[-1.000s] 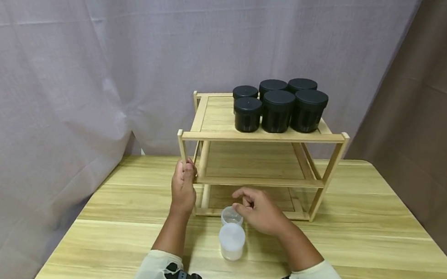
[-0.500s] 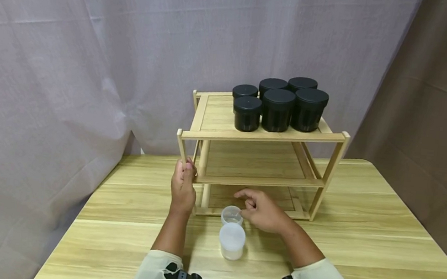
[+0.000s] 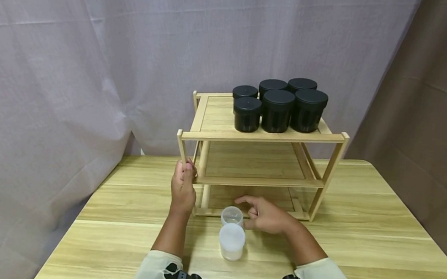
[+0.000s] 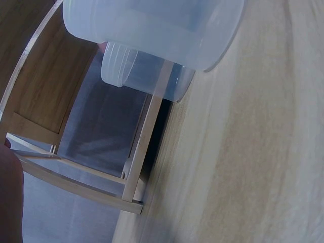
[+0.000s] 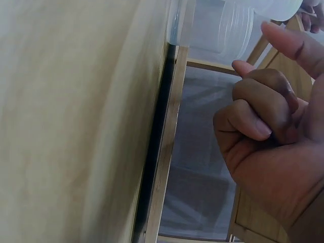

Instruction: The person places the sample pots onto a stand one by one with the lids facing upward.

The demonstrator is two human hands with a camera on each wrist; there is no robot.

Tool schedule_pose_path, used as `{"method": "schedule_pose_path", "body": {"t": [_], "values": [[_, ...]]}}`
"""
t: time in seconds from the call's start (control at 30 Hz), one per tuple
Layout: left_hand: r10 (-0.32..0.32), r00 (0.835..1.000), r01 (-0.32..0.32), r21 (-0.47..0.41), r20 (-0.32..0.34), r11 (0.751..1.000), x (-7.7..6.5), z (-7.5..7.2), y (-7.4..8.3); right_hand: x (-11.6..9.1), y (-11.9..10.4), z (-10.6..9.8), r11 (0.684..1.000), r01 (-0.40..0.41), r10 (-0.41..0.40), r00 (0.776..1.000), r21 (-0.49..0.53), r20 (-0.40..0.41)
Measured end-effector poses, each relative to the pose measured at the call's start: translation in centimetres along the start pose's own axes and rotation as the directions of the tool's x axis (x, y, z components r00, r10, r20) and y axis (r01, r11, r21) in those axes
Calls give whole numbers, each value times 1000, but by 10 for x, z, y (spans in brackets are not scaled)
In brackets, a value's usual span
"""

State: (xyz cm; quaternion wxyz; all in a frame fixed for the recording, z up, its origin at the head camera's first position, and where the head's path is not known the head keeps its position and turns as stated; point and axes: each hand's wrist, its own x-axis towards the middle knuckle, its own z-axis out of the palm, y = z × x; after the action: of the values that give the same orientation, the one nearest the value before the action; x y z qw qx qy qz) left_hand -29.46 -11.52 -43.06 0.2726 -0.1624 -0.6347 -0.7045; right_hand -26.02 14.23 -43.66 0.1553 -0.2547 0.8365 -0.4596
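My left hand (image 3: 183, 188) grips the left front post of a light wooden rack (image 3: 260, 180). On the table before the rack stands a small clear jar (image 3: 232, 215), its top uncovered; the left wrist view shows screw threads at the rim of that clear jar (image 4: 147, 73). Right in front of it is a second jar (image 3: 231, 242) with a whitish translucent lid. Just right of the uncovered jar is my right hand (image 3: 268, 215), holding nothing. Its index finger and thumb (image 5: 293, 45) stick out towards the jars, while the other fingers are curled in.
Several black lidded jars (image 3: 277, 111) stand grouped on the rack's top shelf, towards the right. A grey cloth (image 3: 167, 50) hangs behind the table (image 3: 121, 238), and a brown cloth (image 3: 432, 126) hangs on the right.
My right hand has drawn slightly right, off the uncovered jar's rim, and lower, with index finger and thumb further apart. My left hand, the rack and the jars stay put.
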Motion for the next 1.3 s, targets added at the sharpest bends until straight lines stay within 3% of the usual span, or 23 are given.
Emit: {"method": "schedule_pose_path", "body": {"t": [0.53,1.3], "values": [[-21,1000,21,4,4,1000,-1,1,1,-1,2,6,993,7,-5,1000,-120,22],[22,1000,-22,9,15,1000,-1,0,0,3,3,9,991,12,-3,998,-133,68]]}}
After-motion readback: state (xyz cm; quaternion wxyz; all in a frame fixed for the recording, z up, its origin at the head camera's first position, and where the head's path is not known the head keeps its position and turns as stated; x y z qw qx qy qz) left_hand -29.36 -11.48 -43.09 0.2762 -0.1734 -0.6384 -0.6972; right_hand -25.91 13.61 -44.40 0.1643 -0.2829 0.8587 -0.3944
